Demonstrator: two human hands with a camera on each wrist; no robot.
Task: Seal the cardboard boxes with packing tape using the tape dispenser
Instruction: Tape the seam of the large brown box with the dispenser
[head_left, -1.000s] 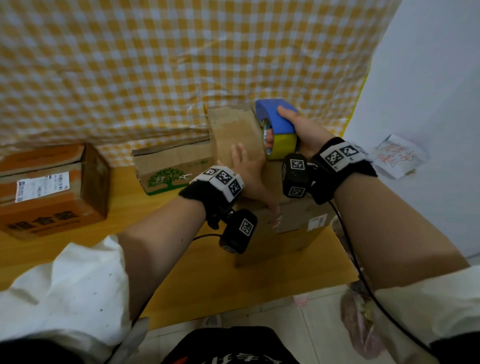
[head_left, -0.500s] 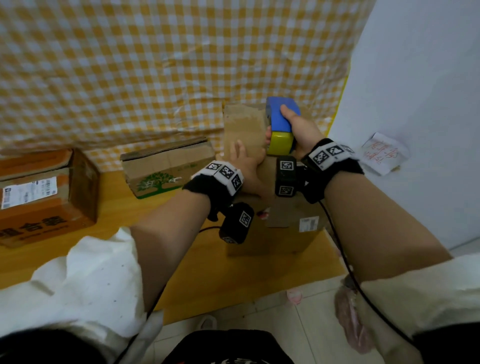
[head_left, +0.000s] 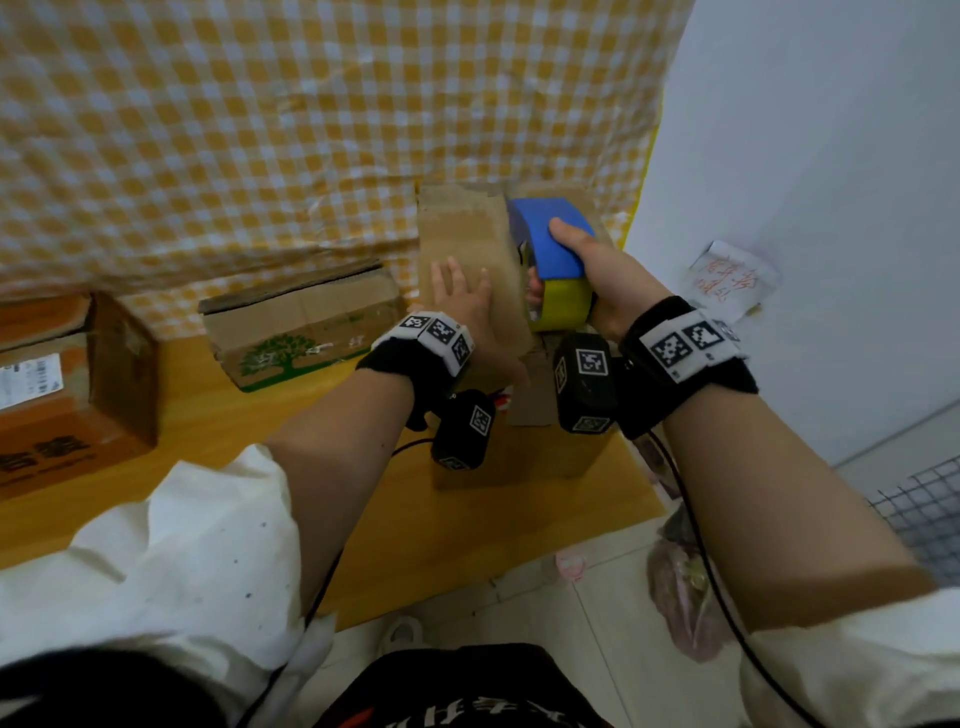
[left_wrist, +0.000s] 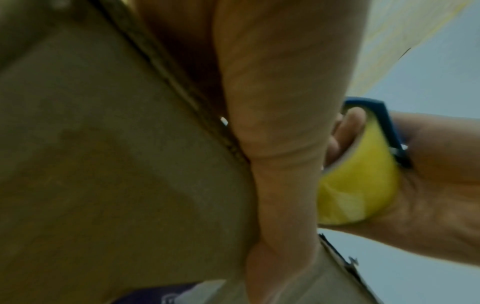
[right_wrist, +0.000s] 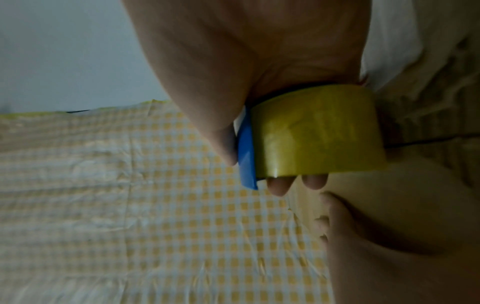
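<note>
The box (head_left: 470, 260) being worked on stands at the right end of the wooden counter (head_left: 218, 431), close to the white wall (head_left: 831, 156). Its left top flap is raised, and the left hand (head_left: 467, 306) lies flat against that flap with fingers straight and spread, pressing on the cardboard. From the left wrist view the thumb side of that hand runs along the flap's edge.

Just to the right of the flap, the right hand (head_left: 597, 275) is wrapped around the dispenser (head_left: 550, 244), a blue shell over a roll of yellowish tape (head_left: 563, 306). The thumb sits on top of the blue cover, and in the right wrist view two fingertips show through under the roll, so the hand is clamped on it firmly. The dispenser is held over the top of the box, touching or nearly touching the raised flap; I cannot tell whether any tape has stuck to the cardboard.

Further left on the counter a second box (head_left: 306, 332) with a green tree print lies with its top seam slightly gaping, well apart from the first. At the far left stands an orange-brown box (head_left: 72, 395) with a white label. A yellow-and-white checked cloth (head_left: 311, 130) hangs behind all three. A paper note (head_left: 732, 280) with red writing is stuck on the wall. On the tiled floor beside the counter lies a pinkish plastic bag (head_left: 680, 587).
</note>
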